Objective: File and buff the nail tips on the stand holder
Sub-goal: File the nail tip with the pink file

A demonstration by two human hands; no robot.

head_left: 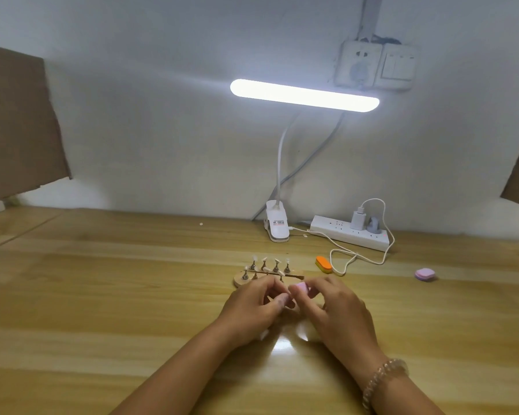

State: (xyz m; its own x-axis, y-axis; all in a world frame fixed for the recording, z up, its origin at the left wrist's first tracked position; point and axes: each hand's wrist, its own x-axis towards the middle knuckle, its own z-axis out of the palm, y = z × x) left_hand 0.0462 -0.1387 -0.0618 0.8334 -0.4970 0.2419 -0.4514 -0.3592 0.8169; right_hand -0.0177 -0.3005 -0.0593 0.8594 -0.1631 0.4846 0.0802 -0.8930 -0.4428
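A wooden stand holder [241, 280] sits on the table just beyond my hands, with several small metal pegs carrying pale nail tips [264, 262]. My left hand [252, 307] has its fingers curled and pinches a small piece, likely a nail tip on its peg, mostly hidden by the fingers. My right hand [339, 310] pinches a small pink buffer block [390, 287] against that piece. Both hands meet directly in front of the stand.
An orange buffer block [323, 264] lies right of the stand, and a purple-pink block [425, 274] lies further right. A clip lamp [277, 226], a power strip [349, 233] and a white cable stand at the back. Cardboard panels flank both sides.
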